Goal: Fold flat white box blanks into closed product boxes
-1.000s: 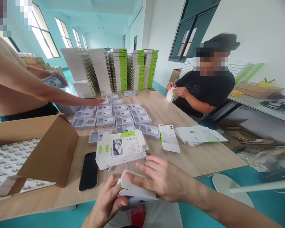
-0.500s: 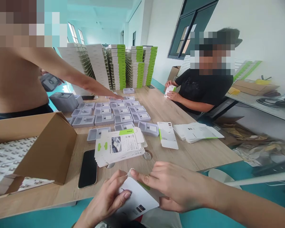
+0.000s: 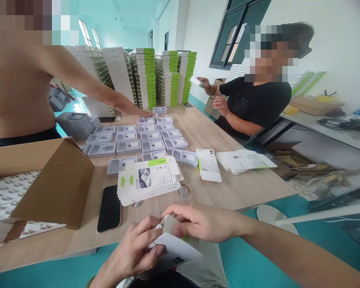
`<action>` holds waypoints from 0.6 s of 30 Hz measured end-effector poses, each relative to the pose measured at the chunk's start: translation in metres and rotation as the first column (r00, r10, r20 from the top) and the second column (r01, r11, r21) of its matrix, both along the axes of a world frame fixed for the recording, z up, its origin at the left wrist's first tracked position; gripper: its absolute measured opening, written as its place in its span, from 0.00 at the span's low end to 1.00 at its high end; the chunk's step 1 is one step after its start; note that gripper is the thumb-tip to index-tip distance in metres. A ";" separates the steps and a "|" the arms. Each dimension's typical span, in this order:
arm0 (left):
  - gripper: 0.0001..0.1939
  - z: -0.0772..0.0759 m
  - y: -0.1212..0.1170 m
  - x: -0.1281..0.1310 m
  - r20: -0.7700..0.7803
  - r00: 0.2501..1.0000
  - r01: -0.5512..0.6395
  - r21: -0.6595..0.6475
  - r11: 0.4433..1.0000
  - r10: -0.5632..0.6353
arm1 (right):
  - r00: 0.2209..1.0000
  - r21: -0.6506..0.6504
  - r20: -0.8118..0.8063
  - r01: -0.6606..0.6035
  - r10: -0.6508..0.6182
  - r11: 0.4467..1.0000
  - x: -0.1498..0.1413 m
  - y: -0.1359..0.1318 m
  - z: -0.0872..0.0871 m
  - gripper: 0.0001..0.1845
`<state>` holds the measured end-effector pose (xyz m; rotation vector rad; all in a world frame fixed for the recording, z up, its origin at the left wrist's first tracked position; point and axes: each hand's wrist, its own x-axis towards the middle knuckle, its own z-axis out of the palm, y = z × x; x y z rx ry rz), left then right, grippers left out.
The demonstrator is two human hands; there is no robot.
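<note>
Evidently a two-handed hold: left-hand grip (image 3: 132, 250) and right-hand grip (image 3: 204, 224) both closed on a white card box (image 3: 175, 250) from opposite sides, steadying it between them. Box tilted, long axis slanting gently down to the right, held clear of the worktop (image 3: 240, 188), just off its near edge, with a stack of printed card sleeves (image 3: 147, 182) nearby.

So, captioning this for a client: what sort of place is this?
Probably a packing workshop: tall stacks of white-and-green boxes rise behind rows of grey plastic trays on a long wooden table, and a cardboard carton stands open.
</note>
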<state>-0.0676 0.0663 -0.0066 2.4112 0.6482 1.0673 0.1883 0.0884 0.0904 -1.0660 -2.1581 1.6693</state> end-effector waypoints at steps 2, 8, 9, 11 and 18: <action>0.14 0.000 -0.002 -0.001 0.004 1.000 0.015 0.030 0.999 -0.015 | 1.000 0.006 0.008 -0.014 0.014 1.000 -0.002 0.001 0.007 0.12; 0.12 0.007 -0.007 -0.002 0.041 0.999 -0.002 0.151 0.989 -0.004 | 0.989 0.147 0.149 -0.044 0.022 0.988 -0.010 -0.002 0.024 0.11; 0.12 0.011 -0.007 -0.001 0.031 1.000 -0.006 0.166 0.986 0.001 | 0.986 0.189 0.167 -0.048 0.016 0.981 -0.011 -0.004 0.025 0.11; 0.12 0.021 -0.006 -0.001 -0.011 1.000 0.002 0.193 0.981 0.000 | 0.979 0.257 0.201 -0.071 0.018 0.964 -0.012 -0.006 0.027 0.11; 0.15 0.062 -0.002 -0.002 -0.323 0.942 0.176 0.250 0.952 -0.090 | 0.918 0.231 0.357 -0.265 0.171 0.936 -0.011 0.004 0.043 0.12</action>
